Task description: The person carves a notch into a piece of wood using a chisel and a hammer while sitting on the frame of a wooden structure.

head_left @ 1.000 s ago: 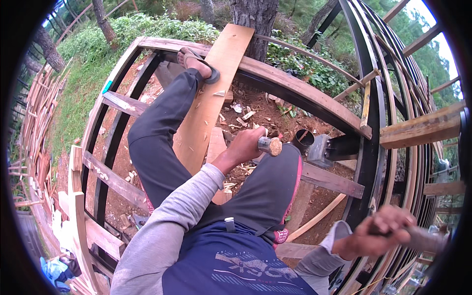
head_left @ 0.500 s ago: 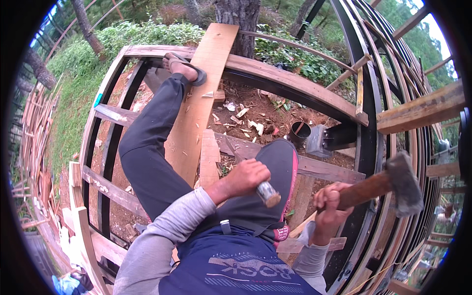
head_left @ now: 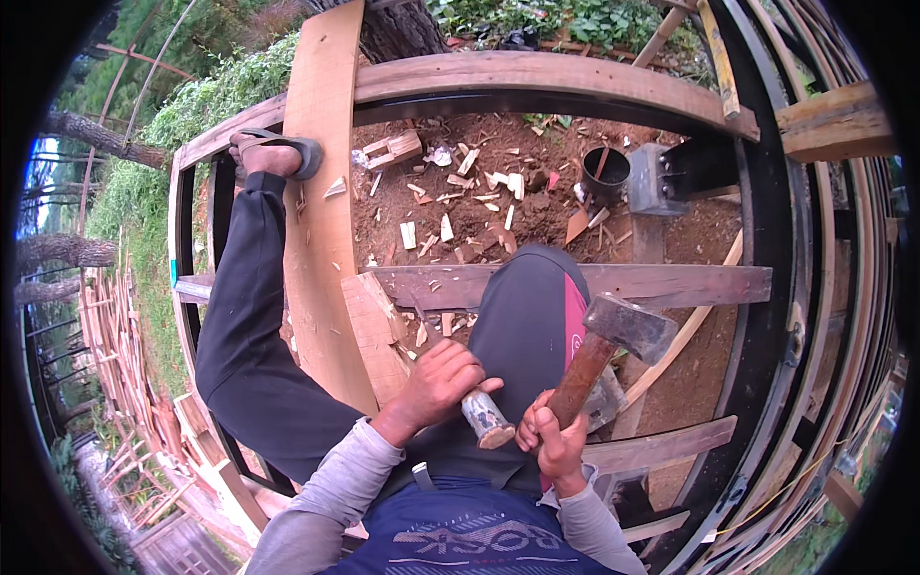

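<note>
My left hand [head_left: 443, 379] is closed around a chisel [head_left: 487, 420], its worn, round handle end toward me. The thin blade slants up-left beside the chipped edge of a short wooden board [head_left: 372, 321]; whether the tip touches the wood I cannot tell. My right hand [head_left: 556, 436] grips the wooden handle of a hammer [head_left: 629, 327] with a heavy, blocky metal head. That head is raised to the right of the chisel, over my bent right knee. A long plank [head_left: 321, 211] runs away from me beside the short board, and my sandalled left foot [head_left: 271, 156] rests at its far part.
Around me is a frame of timber-topped dark beams [head_left: 537, 79], with a wooden crosspiece [head_left: 661, 285] ahead. Below, wood chips [head_left: 446, 227] litter the soil near a black bucket [head_left: 607, 171] and a concrete block [head_left: 654, 180]. Stacked long strips [head_left: 862, 316] stand at right.
The hammer has swung inward from the far right, closer to the chisel, and its head now tilts upward. My left hand still grips the chisel. The whole view has shifted and turned.
</note>
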`<state>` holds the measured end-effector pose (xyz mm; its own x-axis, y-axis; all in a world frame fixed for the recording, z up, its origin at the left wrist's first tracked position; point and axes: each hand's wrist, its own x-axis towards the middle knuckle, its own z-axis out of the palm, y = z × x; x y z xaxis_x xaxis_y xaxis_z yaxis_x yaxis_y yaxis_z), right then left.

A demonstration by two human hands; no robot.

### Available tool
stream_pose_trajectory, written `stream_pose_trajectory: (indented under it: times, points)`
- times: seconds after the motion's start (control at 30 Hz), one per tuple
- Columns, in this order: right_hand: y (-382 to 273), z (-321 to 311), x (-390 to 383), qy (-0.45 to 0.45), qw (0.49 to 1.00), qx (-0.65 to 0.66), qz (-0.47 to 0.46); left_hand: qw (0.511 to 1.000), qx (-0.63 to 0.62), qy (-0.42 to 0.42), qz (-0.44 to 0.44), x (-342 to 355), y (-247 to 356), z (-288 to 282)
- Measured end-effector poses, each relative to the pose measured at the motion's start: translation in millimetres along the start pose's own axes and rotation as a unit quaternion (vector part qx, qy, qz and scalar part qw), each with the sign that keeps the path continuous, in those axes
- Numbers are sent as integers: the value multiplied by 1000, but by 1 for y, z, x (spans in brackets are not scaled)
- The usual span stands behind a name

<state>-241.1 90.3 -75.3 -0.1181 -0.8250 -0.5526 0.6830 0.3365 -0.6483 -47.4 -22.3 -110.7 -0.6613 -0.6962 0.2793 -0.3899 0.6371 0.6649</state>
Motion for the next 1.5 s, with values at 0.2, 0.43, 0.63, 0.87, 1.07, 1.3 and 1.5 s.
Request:
stream_pose_trajectory:
  times: [0.2,0.43,0.63,0.87,1.07,1.3,1.5]
  points:
    - [-11,-11,26,-40,997,36,57,998,-2,-54,-33,13,-28,11]
    - [-20,-1,38,-12,997,-19,73,995,75,47,-45,48,-43,-5]
    - [-20,18,38,-35,993,-76,80,981,88,99,-142,58,-71,-20]
    - [-90,70,32,-27,979,-34,-202,967,66,150,-194,69,-90,-36]
    - [-55,70,16,-58,957,39,-282,970,36,176,-161,58,-84,-40]
    - [-95,111,-5,-36,910,-389,-140,952,24,236,-191,39,-84,-59]
    - [-206,160,-45,-168,729,21,-663,951,11,248,-187,34,-84,-50]
